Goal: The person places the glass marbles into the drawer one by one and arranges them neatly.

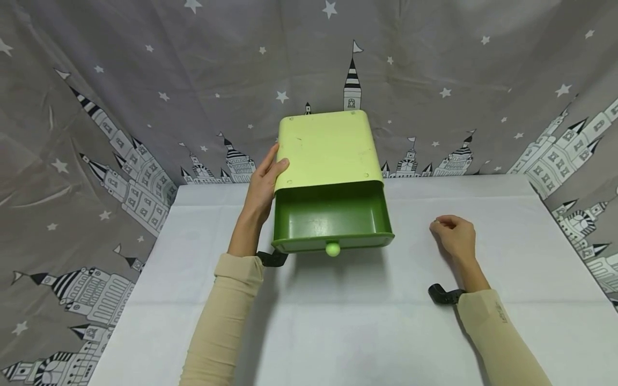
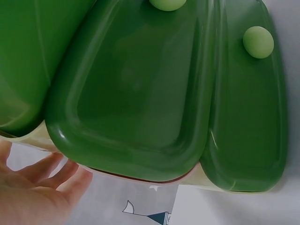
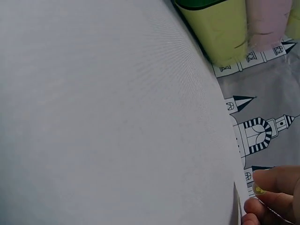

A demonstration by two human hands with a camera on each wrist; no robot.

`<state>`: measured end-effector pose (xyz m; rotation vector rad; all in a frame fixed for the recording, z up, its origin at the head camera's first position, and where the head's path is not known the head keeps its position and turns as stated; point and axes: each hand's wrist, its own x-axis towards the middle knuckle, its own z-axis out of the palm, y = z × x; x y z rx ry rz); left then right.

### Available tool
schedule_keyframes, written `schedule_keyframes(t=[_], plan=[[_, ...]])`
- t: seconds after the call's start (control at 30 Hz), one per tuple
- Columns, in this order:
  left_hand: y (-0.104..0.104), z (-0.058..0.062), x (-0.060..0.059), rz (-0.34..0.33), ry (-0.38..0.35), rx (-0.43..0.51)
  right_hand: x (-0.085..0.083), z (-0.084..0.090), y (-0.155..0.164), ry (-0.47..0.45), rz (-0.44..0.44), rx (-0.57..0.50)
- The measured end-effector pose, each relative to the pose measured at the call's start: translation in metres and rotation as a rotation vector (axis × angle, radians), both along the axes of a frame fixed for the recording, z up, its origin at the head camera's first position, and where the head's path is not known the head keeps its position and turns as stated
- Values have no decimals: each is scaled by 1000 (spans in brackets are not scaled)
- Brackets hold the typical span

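Drawer (image 1: 332, 217) is hanging open, so I'm bracing the cabinet (image 1: 322, 150) with my left hand (image 1: 264, 185), fingers flat; right hand (image 1: 454, 236) is resting loosely curled, holding nothing.

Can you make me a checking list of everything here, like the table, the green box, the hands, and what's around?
Surface: white table, covered with a plain cloth.
Job's things: light green drawer box; top drawer pulled open, looks empty, round knob in front.
Clutter: nothing seen.
Hands: left hand rests against the box's left side; right hand lies loosely curled on the table, apart from the box.
Cables: nothing seen; black wrist straps only.
Surroundings: grey curtain with stars and castles.
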<state>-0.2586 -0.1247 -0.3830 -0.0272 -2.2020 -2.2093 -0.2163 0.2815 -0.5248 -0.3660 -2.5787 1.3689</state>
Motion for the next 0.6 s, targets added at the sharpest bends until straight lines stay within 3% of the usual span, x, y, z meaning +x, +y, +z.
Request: schedule_keyframes(t=[0.33,0.6], plan=[[1,0,0,3,9,-9,12,5,-3,-53,21,-53],[0,-1,0,9,5,16,21,13,-10,-35,26,-100]])
